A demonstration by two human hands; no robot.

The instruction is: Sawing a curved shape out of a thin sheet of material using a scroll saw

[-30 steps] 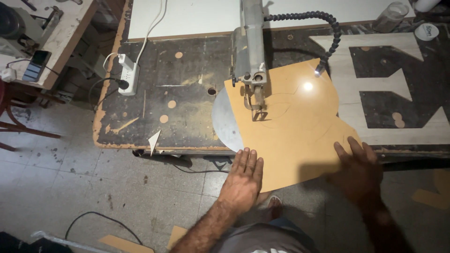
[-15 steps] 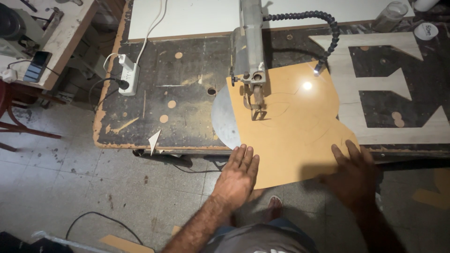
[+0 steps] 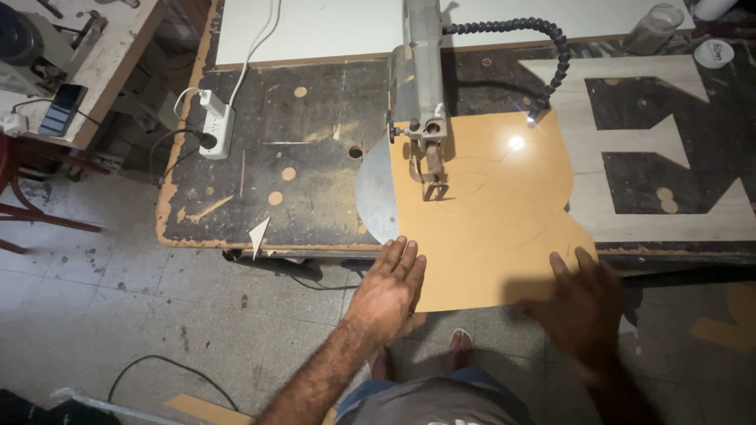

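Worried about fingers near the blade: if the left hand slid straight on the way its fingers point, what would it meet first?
Probably the saw's round metal table, passing left of the blade; left hand already touches the board.

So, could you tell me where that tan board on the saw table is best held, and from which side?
Probably by the near edge of the tan board, coming from the person's side. That edge overhangs the workbench, and the saw arm stands over the far part. The left hand and right hand already lie flat at its near corners.
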